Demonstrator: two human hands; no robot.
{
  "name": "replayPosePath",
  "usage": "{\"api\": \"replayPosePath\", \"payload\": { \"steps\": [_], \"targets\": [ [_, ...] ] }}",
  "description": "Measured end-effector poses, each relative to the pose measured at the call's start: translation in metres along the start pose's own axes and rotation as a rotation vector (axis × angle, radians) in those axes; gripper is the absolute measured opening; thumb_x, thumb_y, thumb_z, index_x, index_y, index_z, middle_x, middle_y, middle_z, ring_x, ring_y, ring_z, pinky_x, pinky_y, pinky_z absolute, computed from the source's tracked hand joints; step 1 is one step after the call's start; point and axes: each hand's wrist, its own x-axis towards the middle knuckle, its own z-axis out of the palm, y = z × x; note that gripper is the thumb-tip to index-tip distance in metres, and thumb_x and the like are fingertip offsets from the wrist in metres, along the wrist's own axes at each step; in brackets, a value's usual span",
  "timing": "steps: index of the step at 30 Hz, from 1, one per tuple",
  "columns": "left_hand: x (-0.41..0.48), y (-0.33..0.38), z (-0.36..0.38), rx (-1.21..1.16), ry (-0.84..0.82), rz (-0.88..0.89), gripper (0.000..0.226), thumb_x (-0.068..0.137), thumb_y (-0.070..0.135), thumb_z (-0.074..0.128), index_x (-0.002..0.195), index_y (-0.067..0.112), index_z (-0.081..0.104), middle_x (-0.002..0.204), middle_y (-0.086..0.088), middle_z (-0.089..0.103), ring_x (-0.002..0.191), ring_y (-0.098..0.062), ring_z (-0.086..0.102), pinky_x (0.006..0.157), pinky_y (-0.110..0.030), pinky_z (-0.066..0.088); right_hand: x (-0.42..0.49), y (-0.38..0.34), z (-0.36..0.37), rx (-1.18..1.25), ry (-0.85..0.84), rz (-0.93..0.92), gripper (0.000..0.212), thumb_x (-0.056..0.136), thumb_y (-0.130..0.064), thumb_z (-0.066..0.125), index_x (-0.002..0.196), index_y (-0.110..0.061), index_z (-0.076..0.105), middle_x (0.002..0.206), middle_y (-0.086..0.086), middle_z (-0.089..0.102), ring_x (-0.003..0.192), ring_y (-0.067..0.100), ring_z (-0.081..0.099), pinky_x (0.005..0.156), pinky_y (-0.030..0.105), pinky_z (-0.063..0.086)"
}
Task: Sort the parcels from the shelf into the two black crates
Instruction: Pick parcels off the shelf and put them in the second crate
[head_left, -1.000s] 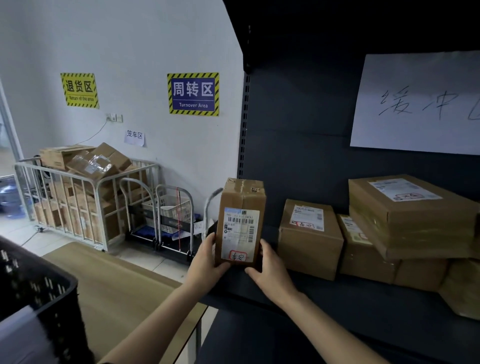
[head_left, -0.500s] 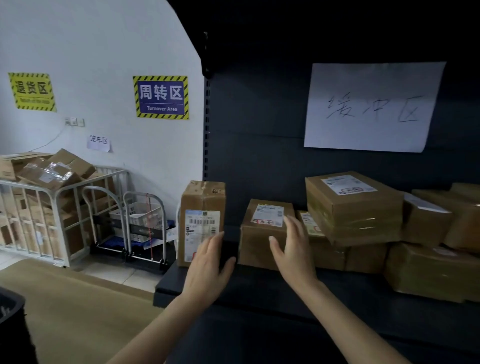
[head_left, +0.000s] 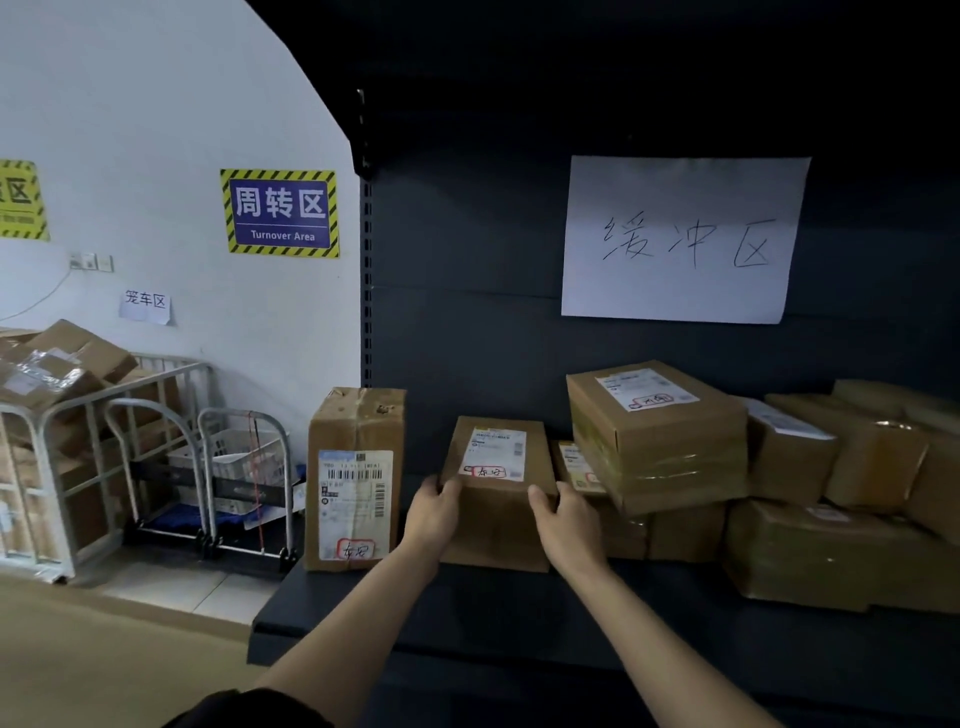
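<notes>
Cardboard of this size is probably stiff and fairly light, so the small box (head_left: 496, 519) should lift without sagging. It sits flat on the shelf (head_left: 467, 613), just right of a tall box (head_left: 356, 478) standing on end and just left of a low stack topped by a large box (head_left: 657, 431), which tilts and overhangs its base. The left hand (head_left: 434, 512) curls over the box's upper left corner and the right hand (head_left: 563, 519) wraps its upper right edge, so both are grasping it on opposite sides. That seems the best hold: plain walls, away from the glossy label, where the fingers could slip. The right fingers work close to the stack, so a straight pull toward the body looks safest.

Counted: two hands and one box in hand. At least eight parcels are on the shelf, though the pile at the right is too jumbled to count exactly. One handwritten paper sign (head_left: 680, 239) hangs on the back panel. Two folded trolleys (head_left: 244, 483) stand by the wall. Neither black crate is in view.
</notes>
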Motion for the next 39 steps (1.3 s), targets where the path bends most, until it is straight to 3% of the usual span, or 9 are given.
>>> {"api": "replayPosePath", "payload": {
  "steps": [8, 13, 18, 24, 30, 34, 36, 39],
  "targets": [
    [-0.040, -0.016, -0.014, 0.020, -0.062, 0.280, 0.042, 0.094, 0.006, 0.046, 0.134, 0.016, 0.036, 0.117, 0.006, 0.052, 0.113, -0.010, 0.047, 0.092, -0.023, 0.036, -0.028, 0.023, -0.003, 0.254, 0.052, -0.198, 0.031, 0.086, -0.015, 0.063, 0.111, -0.017, 0.044, 0.107, -0.003, 0.057, 0.105, 0.016, 0.058, 0.081, 0.022, 0.046],
    [-0.048, -0.027, -0.019, 0.155, -0.040, 0.360, 0.048, 0.092, 0.002, 0.050, 0.136, 0.013, 0.033, 0.119, 0.008, 0.050, 0.113, -0.006, 0.046, 0.094, -0.021, 0.037, -0.036, 0.030, -0.001, 0.265, 0.051, -0.240, 0.036, 0.084, -0.013, 0.066, 0.112, -0.017, 0.043, 0.108, -0.003, 0.055, 0.103, 0.013, 0.056, 0.083, 0.023, 0.049],
    [-0.052, -0.042, -0.022, 0.272, -0.021, 0.380, 0.052, 0.089, -0.002, 0.053, 0.134, 0.013, 0.033, 0.124, 0.001, 0.054, 0.113, -0.009, 0.049, 0.092, -0.021, 0.040, -0.045, 0.041, 0.002, 0.197, 0.025, -0.209, 0.040, 0.081, -0.015, 0.070, 0.104, -0.025, 0.038, 0.106, -0.006, 0.054, 0.098, 0.009, 0.054, 0.072, 0.011, 0.043],
    [-0.052, -0.052, -0.024, 0.418, 0.012, 0.361, 0.048, 0.085, -0.001, 0.057, 0.127, 0.011, 0.035, 0.125, -0.007, 0.058, 0.115, -0.023, 0.055, 0.086, -0.022, 0.042, -0.049, 0.046, 0.009, 0.041, -0.034, -0.152, 0.048, 0.081, -0.015, 0.069, 0.119, -0.013, 0.039, 0.123, 0.004, 0.056, 0.111, 0.016, 0.055, 0.082, 0.018, 0.043],
    [-0.058, -0.060, -0.034, 0.448, -0.057, 0.295, 0.062, 0.085, 0.008, 0.062, 0.138, 0.015, 0.031, 0.136, -0.004, 0.051, 0.126, -0.020, 0.047, 0.100, -0.026, 0.038, -0.053, 0.049, 0.012, 0.014, -0.118, -0.123, 0.061, 0.081, -0.016, 0.069, 0.131, -0.013, 0.033, 0.133, 0.006, 0.049, 0.121, 0.019, 0.048, 0.093, 0.024, 0.040],
    [-0.061, -0.063, -0.061, 0.415, 0.112, 0.347, 0.054, 0.080, 0.012, 0.070, 0.126, 0.013, 0.043, 0.122, -0.005, 0.056, 0.115, -0.018, 0.053, 0.094, -0.024, 0.040, -0.050, 0.048, 0.011, 0.046, -0.137, -0.151, 0.071, 0.081, -0.016, 0.069, 0.139, -0.015, 0.028, 0.135, 0.003, 0.047, 0.125, 0.018, 0.045, 0.098, 0.027, 0.038],
    [-0.060, -0.065, -0.081, 0.409, 0.214, 0.362, 0.046, 0.078, 0.011, 0.072, 0.115, 0.012, 0.046, 0.108, -0.004, 0.058, 0.102, -0.017, 0.056, 0.086, -0.025, 0.043, -0.046, 0.045, 0.013, 0.069, -0.153, -0.164, 0.069, 0.085, -0.016, 0.065, 0.141, -0.018, 0.025, 0.137, 0.001, 0.047, 0.126, 0.018, 0.044, 0.098, 0.026, 0.037],
    [-0.054, -0.069, -0.106, 0.404, 0.300, 0.356, 0.047, 0.075, 0.009, 0.074, 0.111, 0.012, 0.045, 0.101, -0.003, 0.054, 0.098, -0.022, 0.056, 0.079, -0.026, 0.041, -0.039, 0.040, 0.018, 0.105, -0.162, -0.148, 0.064, 0.090, -0.014, 0.057, 0.143, -0.020, 0.023, 0.136, 0.001, 0.048, 0.125, 0.018, 0.045, 0.093, 0.021, 0.034]
  ]
}}
